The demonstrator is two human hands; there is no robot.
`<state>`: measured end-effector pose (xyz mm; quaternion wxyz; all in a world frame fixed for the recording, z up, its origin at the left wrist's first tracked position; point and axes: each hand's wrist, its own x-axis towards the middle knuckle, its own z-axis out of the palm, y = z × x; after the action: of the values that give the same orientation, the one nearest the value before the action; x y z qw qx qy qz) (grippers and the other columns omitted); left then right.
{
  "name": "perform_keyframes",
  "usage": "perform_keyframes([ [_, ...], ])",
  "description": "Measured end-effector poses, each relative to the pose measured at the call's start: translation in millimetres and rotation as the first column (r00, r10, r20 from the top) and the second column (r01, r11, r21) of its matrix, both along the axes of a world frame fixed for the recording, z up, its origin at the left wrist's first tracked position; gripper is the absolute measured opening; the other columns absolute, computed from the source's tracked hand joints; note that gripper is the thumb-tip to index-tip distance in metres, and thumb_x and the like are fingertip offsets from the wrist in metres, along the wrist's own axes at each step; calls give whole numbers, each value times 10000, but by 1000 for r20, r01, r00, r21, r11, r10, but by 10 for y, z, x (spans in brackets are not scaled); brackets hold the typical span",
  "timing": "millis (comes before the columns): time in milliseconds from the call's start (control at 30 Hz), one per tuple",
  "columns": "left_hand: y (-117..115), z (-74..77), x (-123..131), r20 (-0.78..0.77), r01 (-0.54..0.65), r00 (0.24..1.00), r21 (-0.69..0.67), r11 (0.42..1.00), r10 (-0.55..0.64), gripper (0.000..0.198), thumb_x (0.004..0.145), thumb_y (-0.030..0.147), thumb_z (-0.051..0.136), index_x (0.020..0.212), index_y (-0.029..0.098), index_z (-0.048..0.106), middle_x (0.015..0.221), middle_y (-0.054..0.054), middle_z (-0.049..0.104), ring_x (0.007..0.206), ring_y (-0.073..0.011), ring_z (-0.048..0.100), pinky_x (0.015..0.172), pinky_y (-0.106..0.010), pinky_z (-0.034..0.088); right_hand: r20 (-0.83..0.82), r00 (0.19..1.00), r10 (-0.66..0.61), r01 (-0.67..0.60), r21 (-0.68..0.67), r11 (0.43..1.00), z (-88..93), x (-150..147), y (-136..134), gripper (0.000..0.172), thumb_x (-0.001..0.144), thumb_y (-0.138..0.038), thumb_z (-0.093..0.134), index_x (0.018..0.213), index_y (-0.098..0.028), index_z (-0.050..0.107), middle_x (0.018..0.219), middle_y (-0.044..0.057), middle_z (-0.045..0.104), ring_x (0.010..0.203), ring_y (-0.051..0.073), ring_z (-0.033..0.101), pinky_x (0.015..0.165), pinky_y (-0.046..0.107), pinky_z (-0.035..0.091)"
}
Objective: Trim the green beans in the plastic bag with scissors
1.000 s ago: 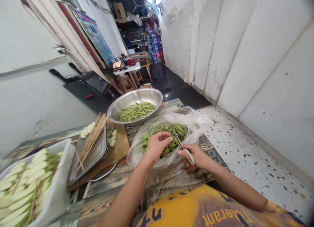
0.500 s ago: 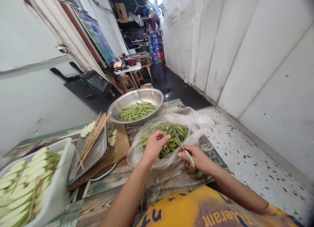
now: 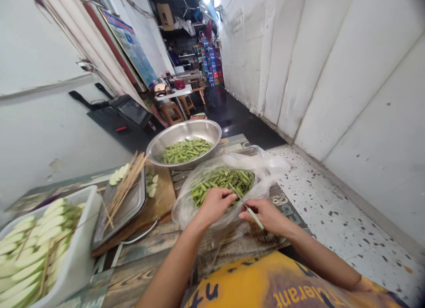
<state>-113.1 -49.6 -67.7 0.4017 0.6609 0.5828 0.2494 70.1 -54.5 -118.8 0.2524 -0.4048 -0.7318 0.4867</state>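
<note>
Nearest, the right hand [image 3: 267, 216] is closed around green-handled scissors [image 3: 247, 207], blades pointing up-left. Just beside it, the left hand [image 3: 215, 203] pinches what seems to be a green bean at the blade tips, though the fingers hide it. Both hover over the clear plastic bag [image 3: 262, 173] of beans [image 3: 222, 182] on the wooden surface [image 3: 149, 259]. Beyond stands a steel bowl [image 3: 184, 136] of cut beans.

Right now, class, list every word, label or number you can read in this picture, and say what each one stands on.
"uleraut" or similar, upside down and cut off: yellow shirt.
"nt", upside down, uncertain: same shirt, further left.
Poster on the left wall: print too small to read.
Table mat lettering beside the right hand: partly hidden, unreadable.
Stacked crates far back: too blurred.
</note>
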Motion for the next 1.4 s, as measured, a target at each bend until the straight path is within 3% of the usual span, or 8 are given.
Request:
perform_keyframes([
  [267, 114, 1, 28, 254, -107, 955, -194, 975, 155, 145, 700, 205, 551, 818, 143, 607, 652, 0, 610, 530, -97, 524, 513, -207, 374, -127, 985, -114, 88, -194, 977, -102, 138, 61, 336, 795, -503, 576, 758, -170, 543, 488, -45, 485, 413, 114, 489, 413, 205, 355],
  [400, 228, -75, 106, 321, -111, 935, -143, 983, 153, 107, 674, 187, 591, 766, 159, 544, 584, 54, 504, 468, -70, 452, 468, -188, 355, -163, 974, -159, 135, -146, 980, -100, 234, 103, 366, 803, -523, 566, 867, -163, 565, 544, -37, 505, 484, 118, 513, 437, 200, 362],
  [533, 334, -217, 153, -20, 21, 1000, 74, 997, -19, 181, 721, 154, 547, 883, 154, 627, 648, 11, 564, 562, -112, 508, 576, -233, 421, -149, 976, -156, 135, -146, 980, -123, 250, 99, 374, 806, -527, 559, 885, -161, 569, 558, -39, 498, 487, 117, 511, 444, 205, 365],
  [633, 382, -293, 159, -446, 235, 887, 221, 947, -116, 309, 733, 83, 487, 952, 144, 697, 809, -90, 647, 792, -197, 580, 760, -307, 435, -129, 979, -155, 137, -138, 981, -135, 240, 86, 381, 807, -532, 555, 880, -159, 570, 551, -41, 490, 486, 118, 508, 447, 206, 361],
  [767, 403, -263, 144, -583, 312, 803, 233, 921, -124, 263, 766, 127, 492, 887, 132, 726, 845, -134, 665, 851, -241, 588, 795, -338, 425, -97, 984, -150, 139, -113, 984, -128, 247, 72, 387, 812, -542, 543, 865, -160, 574, 557, -35, 507, 483, 118, 509, 458, 209, 368],
  [900, 386, -141, 48, -386, 140, 922, 299, 944, -15, 232, 803, 241, 517, 873, 156, 722, 903, -90, 700, 863, -211, 601, 819, -309, 417, -55, 993, -103, 97, -95, 991, -131, 269, 58, 374, 824, -530, 536, 881, -163, 579, 583, -27, 525, 521, 128, 547, 498, 214, 405],
  [1033, 314, -89, -50, -117, -50, 991, 150, 987, 68, 269, 792, 333, 518, 783, 143, 709, 694, -30, 671, 642, -153, 571, 657, -256, 418, 9, 999, -33, 34, -133, 990, -115, 253, 44, 411, 821, -542, 529, 921, -149, 592, 620, 7, 564, 560, 146, 565, 449, 200, 397],
  [1400, 142, -109, 46, 207, -76, 973, -124, 989, 101, 297, 721, 414, 580, 722, 123, 644, 578, 4, 572, 436, -62, 360, 423, -196, 250, -51, 999, 3, -10, -138, 990, -16, 89, 64, 398, 824, -531, 528, 795, -142, 608, 516, -20, 531, 464, 113, 512, 452, 196, 376],
])
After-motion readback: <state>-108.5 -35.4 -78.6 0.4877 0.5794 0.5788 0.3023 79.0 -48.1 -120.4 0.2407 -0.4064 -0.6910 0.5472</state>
